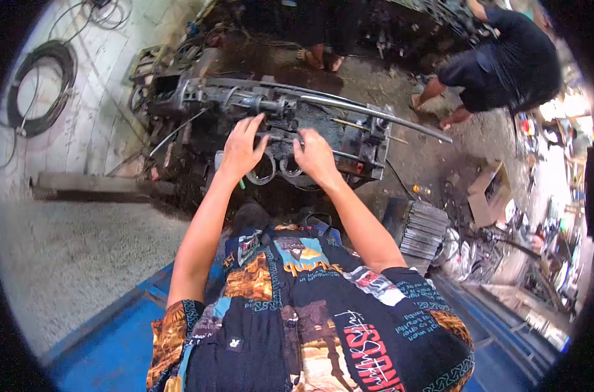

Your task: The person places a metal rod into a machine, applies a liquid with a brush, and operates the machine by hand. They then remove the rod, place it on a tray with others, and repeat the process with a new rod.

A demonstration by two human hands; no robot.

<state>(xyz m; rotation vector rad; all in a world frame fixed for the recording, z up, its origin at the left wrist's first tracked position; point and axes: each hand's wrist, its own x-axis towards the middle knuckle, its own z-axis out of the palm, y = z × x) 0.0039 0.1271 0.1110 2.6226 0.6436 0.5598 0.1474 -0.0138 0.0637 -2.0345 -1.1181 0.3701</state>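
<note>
A greasy lathe-like metal machine [248, 101] stands before me, its bed dark with grime. My left hand [242, 149] is over its front side, fingers stretched out and thumb apart, with nothing visible in it. Close by on the right, my right hand [316, 155] has bent fingers at a small metal part between the hands; what they hold is hidden. Two round metal handwheels [263, 171] sit low on the machine's front, just below my hands. A long bright metal bar [375, 113] lies along the machine's far side and sticks out to the right.
A person in dark clothes [516, 62] bends over at the upper right; another person's feet [313, 59] show behind the machine. A coiled black hose [42, 88] hangs on the pale wall. An open cardboard box [483, 206] and stacked metal strips [424, 228] lie on the right floor.
</note>
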